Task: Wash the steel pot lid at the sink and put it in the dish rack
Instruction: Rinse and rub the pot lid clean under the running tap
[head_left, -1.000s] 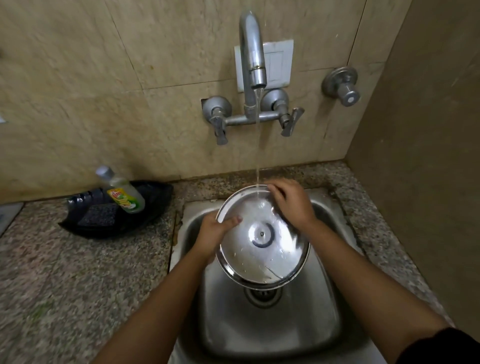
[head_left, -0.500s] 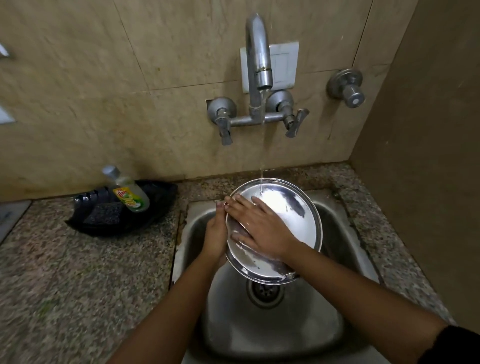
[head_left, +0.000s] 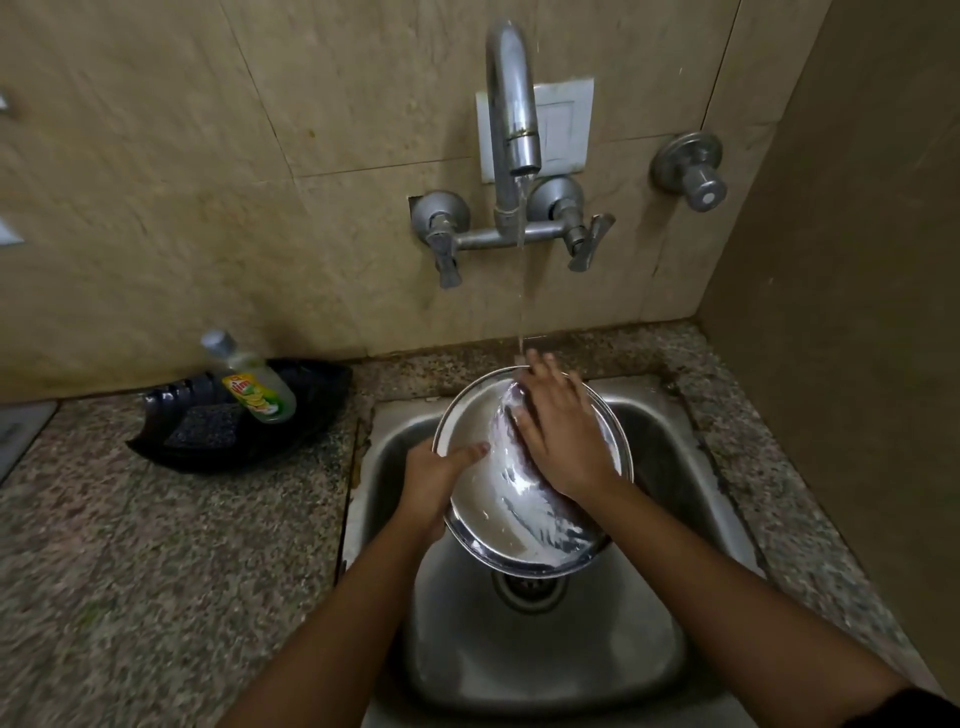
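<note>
Head view | left hand (head_left: 434, 478) gripping steel pot lid (head_left: 498, 514) at its left rim, tilting over sink (head_left: 670, 457) | right hand (head_left: 563, 441) fingers flat, open, rubbing inside under tap stream | rack not in view

The round steel pot lid (head_left: 511, 525) was tilted over the sink (head_left: 670, 452), its wet, shiny hollow underside facing up, its far rim under the thin water stream (head_left: 521, 291).
</note>
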